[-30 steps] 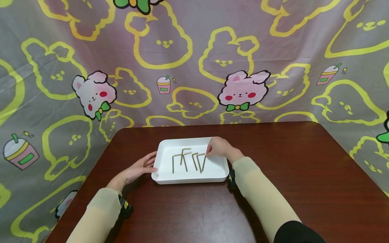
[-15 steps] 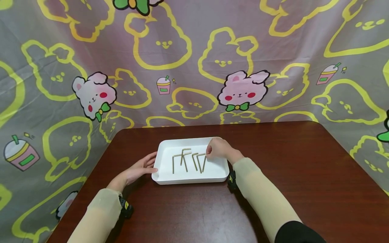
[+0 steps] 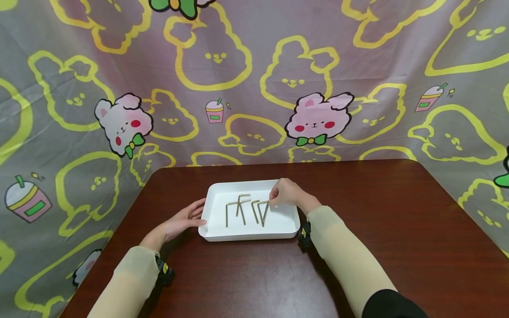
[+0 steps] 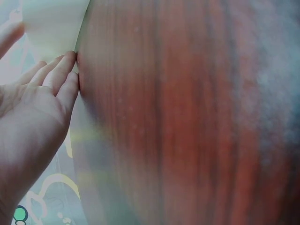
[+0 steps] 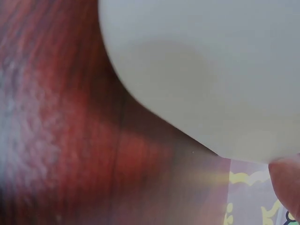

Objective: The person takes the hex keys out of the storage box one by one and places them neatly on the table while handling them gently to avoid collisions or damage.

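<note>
Bent metal rods (image 3: 255, 212) lie in the white tray (image 3: 284, 224). I can't see the upper end of the rightmost rod (image 3: 265, 213), hidden where the curled right hand (image 3: 285, 193) pinches it. The left hand (image 3: 180, 222), fingers extended, touches the tray's left rim. Around the tray my wrist views blur the table (image 4: 187, 117), cropping a fingertip (image 5: 287, 185).

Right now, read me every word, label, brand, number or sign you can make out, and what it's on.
No readable text anywhere.
White tray, bent metal rods: no lettering visible.
Backdrop: cartoon drawings; green labels on its printed cups show no legible words.
Black wrist devices: any markings too small to read.
</note>
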`<state>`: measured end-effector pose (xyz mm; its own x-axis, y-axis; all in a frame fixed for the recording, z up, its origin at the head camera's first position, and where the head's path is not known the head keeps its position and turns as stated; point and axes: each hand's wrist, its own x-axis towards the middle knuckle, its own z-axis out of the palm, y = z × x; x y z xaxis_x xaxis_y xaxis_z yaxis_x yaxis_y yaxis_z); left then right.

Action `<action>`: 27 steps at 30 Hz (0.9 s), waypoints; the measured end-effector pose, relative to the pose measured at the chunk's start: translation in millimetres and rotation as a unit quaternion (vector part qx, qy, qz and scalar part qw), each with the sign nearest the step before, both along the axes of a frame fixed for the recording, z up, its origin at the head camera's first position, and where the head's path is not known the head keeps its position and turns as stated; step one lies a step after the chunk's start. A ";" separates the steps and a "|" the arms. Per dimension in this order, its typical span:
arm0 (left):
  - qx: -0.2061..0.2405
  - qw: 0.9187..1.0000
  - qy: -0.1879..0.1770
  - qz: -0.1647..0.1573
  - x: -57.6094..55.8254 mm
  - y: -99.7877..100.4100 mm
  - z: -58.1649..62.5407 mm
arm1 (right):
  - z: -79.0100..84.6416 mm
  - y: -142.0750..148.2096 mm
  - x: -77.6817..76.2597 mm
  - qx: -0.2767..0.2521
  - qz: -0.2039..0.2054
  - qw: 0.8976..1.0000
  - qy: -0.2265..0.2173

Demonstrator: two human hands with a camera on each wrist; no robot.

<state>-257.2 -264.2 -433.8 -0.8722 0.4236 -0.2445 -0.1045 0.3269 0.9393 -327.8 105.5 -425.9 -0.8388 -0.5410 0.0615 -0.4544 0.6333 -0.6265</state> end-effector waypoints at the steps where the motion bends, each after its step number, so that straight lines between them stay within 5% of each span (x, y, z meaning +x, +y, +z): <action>1: 0.000 1.000 0.000 0.000 0.0 -0.1 -0.3 | 0.4 0.2 0.1 -0.007 0.003 1.000 -0.001; 13: 0.005 1.000 0.002 0.000 1.7 0.6 -1.3 | 7.0 -1.7 0.2 -0.047 0.004 0.999 -0.022; 27: -0.007 1.000 -0.002 0.009 -0.7 0.2 -1.2 | 30.1 16.3 -1.8 -0.046 0.007 0.999 0.008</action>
